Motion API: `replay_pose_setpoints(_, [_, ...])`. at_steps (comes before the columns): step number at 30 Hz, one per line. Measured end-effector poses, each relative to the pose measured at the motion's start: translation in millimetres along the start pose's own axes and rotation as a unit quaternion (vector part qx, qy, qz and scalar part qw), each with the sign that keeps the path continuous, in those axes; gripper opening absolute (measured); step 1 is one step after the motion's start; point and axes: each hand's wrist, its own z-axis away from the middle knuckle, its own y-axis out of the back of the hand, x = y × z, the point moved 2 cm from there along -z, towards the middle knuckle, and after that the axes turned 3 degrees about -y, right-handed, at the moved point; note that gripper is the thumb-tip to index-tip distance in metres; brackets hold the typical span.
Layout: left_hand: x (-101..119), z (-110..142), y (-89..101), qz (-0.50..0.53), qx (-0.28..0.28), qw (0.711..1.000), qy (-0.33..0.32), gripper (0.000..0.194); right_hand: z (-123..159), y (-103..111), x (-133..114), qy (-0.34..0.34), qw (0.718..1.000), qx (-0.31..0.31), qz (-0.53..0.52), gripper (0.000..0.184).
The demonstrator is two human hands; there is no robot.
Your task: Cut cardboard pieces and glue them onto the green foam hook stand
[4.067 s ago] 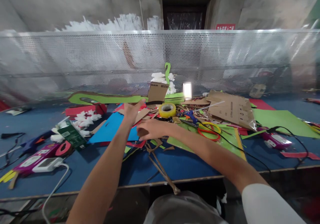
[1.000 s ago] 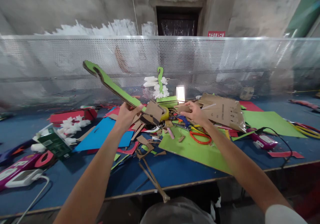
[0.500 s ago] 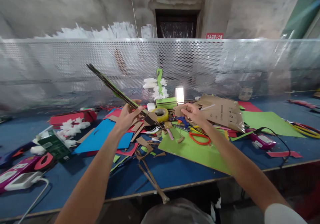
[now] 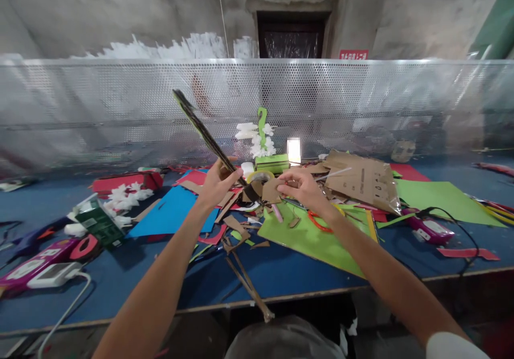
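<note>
My left hand (image 4: 220,184) is closed around a long, thin strip of layered cardboard with green edging (image 4: 204,133), tilted up to the left. A small brown cardboard piece (image 4: 271,190) is pinched in my right hand (image 4: 299,188), close to the strip's lower end. Just behind the hands lies a roll of yellow tape (image 4: 260,176). Farther back stands a green block (image 4: 272,163) with a curled green strip (image 4: 262,126) and white flower-like pieces (image 4: 263,146). Under my right forearm are red-handled scissors (image 4: 320,221), partly hidden.
A green sheet (image 4: 309,241), a blue sheet (image 4: 160,214) and many cardboard scraps cover the middle table. A flattened carton (image 4: 361,180) lies right, beside a purple device (image 4: 429,228). At left are a green box (image 4: 100,221) and a red case (image 4: 126,183). A perforated metal screen (image 4: 160,107) runs behind.
My right hand has brought the cardboard piece left, up to the strip's lower end. The strip in my left hand now stands steeper. The view has shifted slightly left.
</note>
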Motion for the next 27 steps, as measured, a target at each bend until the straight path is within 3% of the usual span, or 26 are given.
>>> replay_pose_setpoints(6, [-2, 3, -10.1, 0.004, -0.005, 1.000, 0.013, 0.054, -3, -26, 7, -0.013, 1.000, 0.020, -0.012, 0.032])
replay_pose_setpoints(14, [0, 7, -16.4, 0.050, -0.002, 0.998, 0.043, 0.055, -2, -26, 3, 0.016, 0.997, 0.047, 0.051, 0.033])
replay_pose_setpoints(27, [-2, 8, -20.9, 0.089, 0.011, 0.995, 0.047, 0.053, 0, -36, -2, 0.037, 0.997, 0.055, 0.040, 0.029])
